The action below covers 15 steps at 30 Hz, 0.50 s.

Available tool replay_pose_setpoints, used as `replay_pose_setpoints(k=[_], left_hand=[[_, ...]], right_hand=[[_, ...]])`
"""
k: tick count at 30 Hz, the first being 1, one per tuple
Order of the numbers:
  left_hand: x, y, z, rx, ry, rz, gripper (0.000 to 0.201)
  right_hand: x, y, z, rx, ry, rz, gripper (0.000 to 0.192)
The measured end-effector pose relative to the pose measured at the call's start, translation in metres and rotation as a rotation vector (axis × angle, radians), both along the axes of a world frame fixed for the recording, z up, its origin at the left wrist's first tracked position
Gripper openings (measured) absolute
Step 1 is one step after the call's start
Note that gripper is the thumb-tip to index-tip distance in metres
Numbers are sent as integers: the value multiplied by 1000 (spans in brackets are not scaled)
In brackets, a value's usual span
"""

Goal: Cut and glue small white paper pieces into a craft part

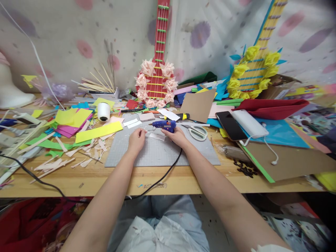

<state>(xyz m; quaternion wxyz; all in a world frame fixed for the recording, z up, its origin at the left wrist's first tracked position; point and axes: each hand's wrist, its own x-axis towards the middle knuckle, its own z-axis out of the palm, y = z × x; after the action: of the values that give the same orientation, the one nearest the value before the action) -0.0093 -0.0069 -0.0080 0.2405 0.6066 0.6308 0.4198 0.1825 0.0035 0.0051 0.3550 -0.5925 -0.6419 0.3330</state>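
Nearest my lens lies pale crumpled cloth [157,231] across the lap, and from there my two bare forearms reach up to a long wooden table [110,180]. On it I see one flat grey cutting mat [157,152], rectangular and lightly scored. Two cardboard guitars lean on the spotted backdrop: a red one [157,70] ringed with pink paper flowers, a yellow one [256,66] ringed with yellow flowers. Bright sheets of paper [72,120] pile at the left, with pale offcut strips [78,154] strewn below. My right hand [177,136] is clenched around a blue glue gun [164,125] at the mat's far edge, its black cord [168,171] trailing off the table. My left hand [136,140] pinches a thin stick [146,131] just beside the nozzle. One pair of white-handled scissors [196,132] lies right of the gun.
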Motion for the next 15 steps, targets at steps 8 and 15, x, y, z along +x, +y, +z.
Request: replay_pose_setpoints(k=[8, 15], left_hand=[[-1, 0, -1, 17, -35, 15, 21], [-3, 2, -3, 69, -119, 21, 24]], right_hand=[[28, 15, -5, 66, -148, -197, 48], [34, 23, -10, 60, -384, -264, 52]])
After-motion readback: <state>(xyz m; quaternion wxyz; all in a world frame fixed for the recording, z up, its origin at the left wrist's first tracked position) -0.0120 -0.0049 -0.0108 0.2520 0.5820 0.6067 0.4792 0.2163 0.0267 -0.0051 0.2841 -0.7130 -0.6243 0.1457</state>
